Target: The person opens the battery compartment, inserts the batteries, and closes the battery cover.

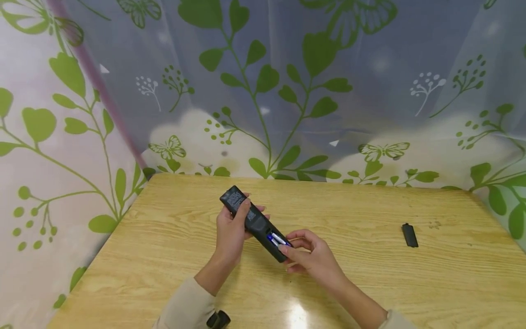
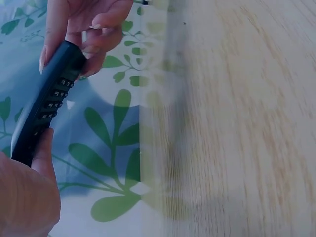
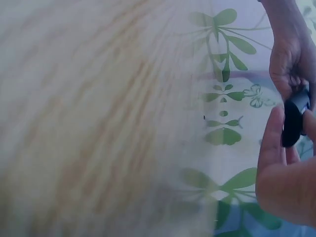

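Note:
My left hand (image 1: 231, 234) grips a black remote control (image 1: 259, 225) by its upper part, thumb across the labelled back. The remote tilts over the table, its back turned up in the head view. Two blue-and-silver batteries (image 1: 279, 239) lie in its uncovered compartment. At the lower end, my right hand (image 1: 315, 257) has its thumb on the battery ends and its fingers behind the remote's edge. Rows of buttons show on the remote (image 2: 53, 101) in the left wrist view. The right wrist view catches the dark end of the remote (image 3: 292, 123) between right fingers and thumb.
A black battery cover (image 1: 409, 235) lies on the wooden table (image 1: 361, 210) to the right. Near my left sleeve sits a small black object (image 1: 218, 319) at the front. Leaf-patterned cloth (image 1: 263, 114) hangs behind the table and along its left side.

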Tool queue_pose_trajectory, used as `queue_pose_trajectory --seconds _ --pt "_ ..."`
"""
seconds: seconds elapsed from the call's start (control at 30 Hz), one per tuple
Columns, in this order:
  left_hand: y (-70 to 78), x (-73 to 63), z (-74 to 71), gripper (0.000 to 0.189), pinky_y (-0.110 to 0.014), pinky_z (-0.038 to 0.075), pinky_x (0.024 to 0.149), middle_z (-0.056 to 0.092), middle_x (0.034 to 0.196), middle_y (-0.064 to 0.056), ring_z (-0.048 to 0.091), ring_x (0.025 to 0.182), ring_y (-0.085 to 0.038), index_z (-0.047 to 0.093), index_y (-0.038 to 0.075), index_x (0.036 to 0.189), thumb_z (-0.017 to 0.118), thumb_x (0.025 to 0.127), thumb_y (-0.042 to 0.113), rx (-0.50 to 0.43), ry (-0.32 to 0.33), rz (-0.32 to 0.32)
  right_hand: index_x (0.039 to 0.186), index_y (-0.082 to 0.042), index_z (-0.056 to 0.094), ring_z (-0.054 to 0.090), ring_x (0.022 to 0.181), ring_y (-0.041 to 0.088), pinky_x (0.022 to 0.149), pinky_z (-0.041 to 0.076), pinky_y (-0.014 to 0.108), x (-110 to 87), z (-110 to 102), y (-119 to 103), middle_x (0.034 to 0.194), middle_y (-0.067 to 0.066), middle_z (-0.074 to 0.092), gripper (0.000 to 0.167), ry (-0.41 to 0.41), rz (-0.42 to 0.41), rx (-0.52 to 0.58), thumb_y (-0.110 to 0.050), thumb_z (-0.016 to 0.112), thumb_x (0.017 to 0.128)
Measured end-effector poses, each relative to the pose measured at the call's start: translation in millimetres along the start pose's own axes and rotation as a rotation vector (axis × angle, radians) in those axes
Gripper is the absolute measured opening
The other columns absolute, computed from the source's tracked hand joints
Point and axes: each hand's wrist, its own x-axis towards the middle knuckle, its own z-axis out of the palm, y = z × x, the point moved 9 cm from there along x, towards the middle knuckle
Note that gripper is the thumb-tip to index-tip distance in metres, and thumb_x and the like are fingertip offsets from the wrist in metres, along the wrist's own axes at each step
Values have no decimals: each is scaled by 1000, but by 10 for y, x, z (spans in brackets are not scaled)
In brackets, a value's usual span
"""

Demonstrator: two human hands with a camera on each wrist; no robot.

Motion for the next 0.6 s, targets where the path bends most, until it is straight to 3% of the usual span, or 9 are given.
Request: queue_pose_trajectory --seconds 0.2,0.4,0.6 --pt "-10 5 -20 28 -47 56 78 62 102 -28 68 86 -36 45 3 126 49 101 17 -56 31 -16 118 4 50 68 78 36 67 59 39 -32 25 -108 98 17 60 44 29 -62 -43 -16 73 86" --pt "-32 1 -47 27 -47 56 78 62 101 -26 68 87 -37 45 3 126 47 102 16 -55 36 -27 119 7 48 68 73 26 68 59 35 -36 54 -98 96 15 60 45 8 -41 -5 -12 72 87" --pt "-37 27 -59 30 -47 56 78 63 101 -24 68 88 -36 44 2 127 48 102 18 -53 35 -28 125 8 46 67 77 20 73 58 32 -22 45 -40 103 16 62 49 -27 10 98 -17 69 90"
